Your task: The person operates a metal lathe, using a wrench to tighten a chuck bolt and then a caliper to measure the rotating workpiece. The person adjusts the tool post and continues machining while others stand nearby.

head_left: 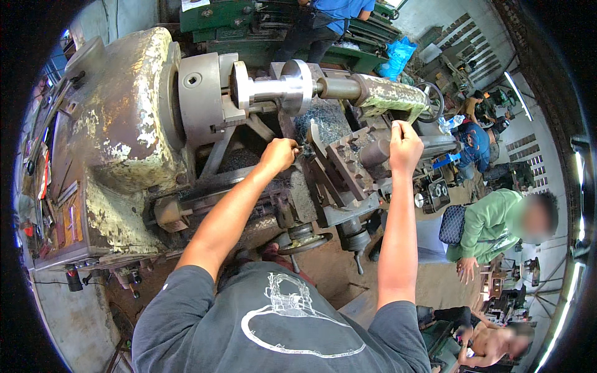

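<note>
My left hand (280, 154) is closed, its fingers curled beside the dark tool holder (317, 146) below the workpiece. A small dark tip shows at its fingertips, but I cannot make out what it is. My right hand (405, 147) is closed with thumb and forefinger pressed together, to the right of the round block (374, 152) on the tool post; anything in it is hidden. Above both hands, a shiny spool-shaped steel workpiece (270, 90) with two flanges sits between the lathe chuck (202, 90) and the tailstock (388, 93).
The worn headstock (130, 118) fills the left side. Metal chips (320, 121) lie beneath the workpiece. A handwheel (301, 239) and a crank handle (359, 258) stick out toward my body. One person in green (491, 217) bends at the right; another in blue (336, 15) stands behind.
</note>
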`<action>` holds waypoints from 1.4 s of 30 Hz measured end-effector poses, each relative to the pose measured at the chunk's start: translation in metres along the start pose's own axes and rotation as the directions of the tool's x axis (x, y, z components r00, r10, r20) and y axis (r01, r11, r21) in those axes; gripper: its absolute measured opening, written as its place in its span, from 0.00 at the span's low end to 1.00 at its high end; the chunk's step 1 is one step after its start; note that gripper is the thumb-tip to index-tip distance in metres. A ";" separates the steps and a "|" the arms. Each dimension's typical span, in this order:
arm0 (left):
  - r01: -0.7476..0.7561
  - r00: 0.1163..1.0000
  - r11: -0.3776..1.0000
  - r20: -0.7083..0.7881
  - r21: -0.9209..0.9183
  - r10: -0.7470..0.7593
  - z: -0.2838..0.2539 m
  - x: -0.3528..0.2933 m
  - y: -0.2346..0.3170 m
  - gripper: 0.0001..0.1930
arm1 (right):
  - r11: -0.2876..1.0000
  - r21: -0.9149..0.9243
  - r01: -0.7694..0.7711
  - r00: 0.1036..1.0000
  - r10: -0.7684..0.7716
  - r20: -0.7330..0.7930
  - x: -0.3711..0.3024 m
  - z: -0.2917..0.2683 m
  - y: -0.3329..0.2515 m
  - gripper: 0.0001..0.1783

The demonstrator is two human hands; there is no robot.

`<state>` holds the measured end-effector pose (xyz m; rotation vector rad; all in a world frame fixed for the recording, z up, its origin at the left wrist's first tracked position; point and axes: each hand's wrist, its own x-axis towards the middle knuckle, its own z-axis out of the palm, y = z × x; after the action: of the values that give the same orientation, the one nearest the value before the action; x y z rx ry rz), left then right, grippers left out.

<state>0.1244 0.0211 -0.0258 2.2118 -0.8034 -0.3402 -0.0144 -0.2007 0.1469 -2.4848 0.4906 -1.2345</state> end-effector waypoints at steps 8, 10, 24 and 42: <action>0.207 0.972 0.896 -0.022 -0.393 -0.234 0.022 -0.005 0.007 0.13 | 0.999 0.038 0.008 1.000 -0.007 -0.017 -0.003 -0.001 0.000 0.08; 0.067 0.980 0.971 -0.169 -0.228 -0.108 0.027 -0.004 0.006 0.13 | 1.000 0.026 0.008 1.000 -0.008 -0.016 -0.003 -0.001 0.000 0.08; 0.084 0.931 0.953 -0.318 -0.292 -0.180 0.053 -0.001 0.019 0.12 | 1.000 0.008 0.014 1.000 -0.014 -0.026 -0.002 0.001 0.002 0.08; -0.040 0.971 0.916 -0.230 -0.399 -0.057 0.051 0.009 -0.010 0.16 | 0.999 -0.031 0.020 1.000 -0.020 -0.005 -0.002 0.000 0.006 0.10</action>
<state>0.1120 -0.0076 -0.0678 1.8251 -0.5364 -0.2147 -0.0159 -0.2054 0.1429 -2.5191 0.4909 -1.2508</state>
